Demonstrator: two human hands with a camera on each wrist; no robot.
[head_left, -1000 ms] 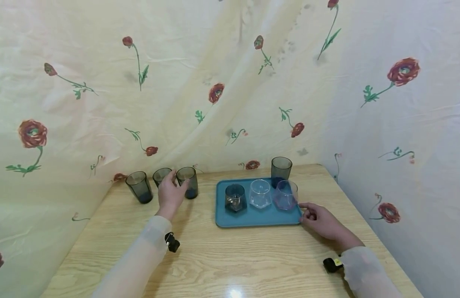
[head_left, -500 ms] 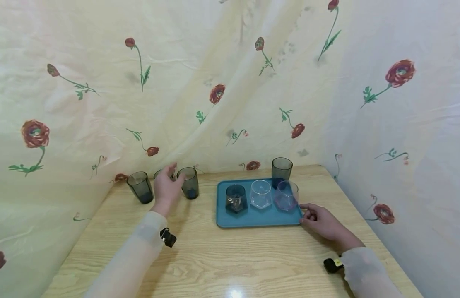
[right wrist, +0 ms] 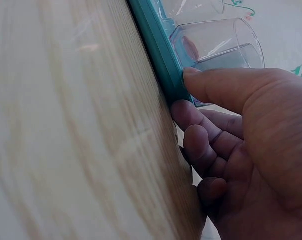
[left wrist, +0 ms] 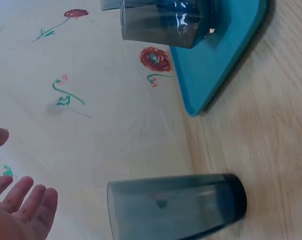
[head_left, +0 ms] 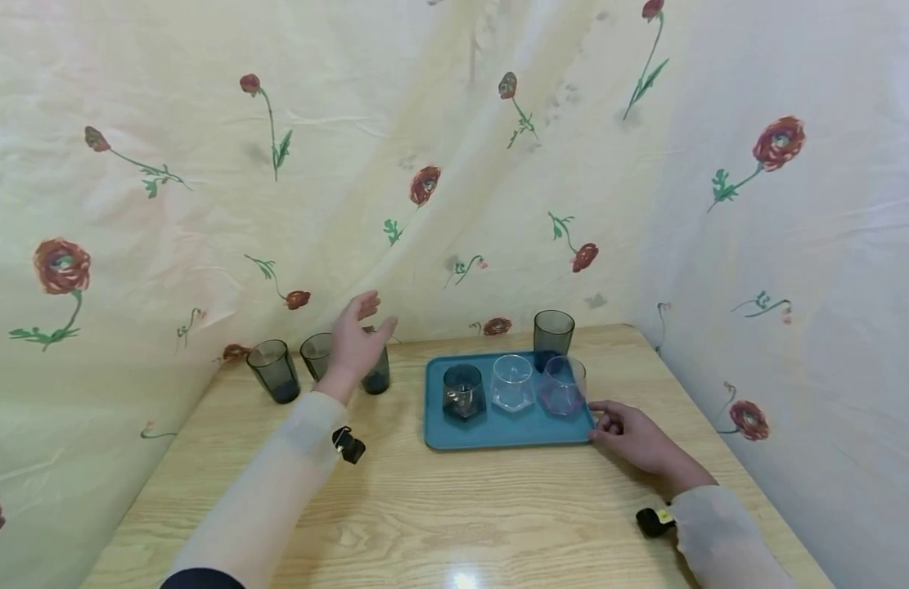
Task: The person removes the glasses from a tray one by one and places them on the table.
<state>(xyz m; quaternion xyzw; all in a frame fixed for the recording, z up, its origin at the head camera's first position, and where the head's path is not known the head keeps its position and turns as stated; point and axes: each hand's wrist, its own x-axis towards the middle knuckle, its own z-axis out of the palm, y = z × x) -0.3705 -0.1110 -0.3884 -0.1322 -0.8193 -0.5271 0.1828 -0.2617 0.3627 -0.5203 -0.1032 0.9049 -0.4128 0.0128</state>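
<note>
My left hand (head_left: pixel 354 345) is raised with its fingers spread, over the right-hand glass of the back-left row. That tall smoky drinking glass (head_left: pixel 377 379) stands upright, partly hidden behind the hand. In the left wrist view the fingers (left wrist: pixel 33 210) are apart from the glass (left wrist: pixel 176 207) and hold nothing. My right hand (head_left: pixel 634 439) pinches the right front corner of a blue tray (head_left: pixel 513 435) between thumb and index finger. On the tray stand a dark faceted glass (head_left: pixel 464 393), a clear glass (head_left: pixel 513 383), a pinkish glass (head_left: pixel 564 386) and a tall smoky glass (head_left: pixel 553 334).
Two more tall smoky glasses, one at far left (head_left: pixel 275 370) and one beside it (head_left: pixel 317 353), stand along the back of the wooden table (head_left: pixel 454 507). A flowered cloth (head_left: pixel 351 204) hangs right behind the table and along both sides.
My left hand first drew back left from the right-hand smoky glass, then rose and moved right over it, fingers opening wider. The right hand stays at the tray corner; glasses stay in place.
</note>
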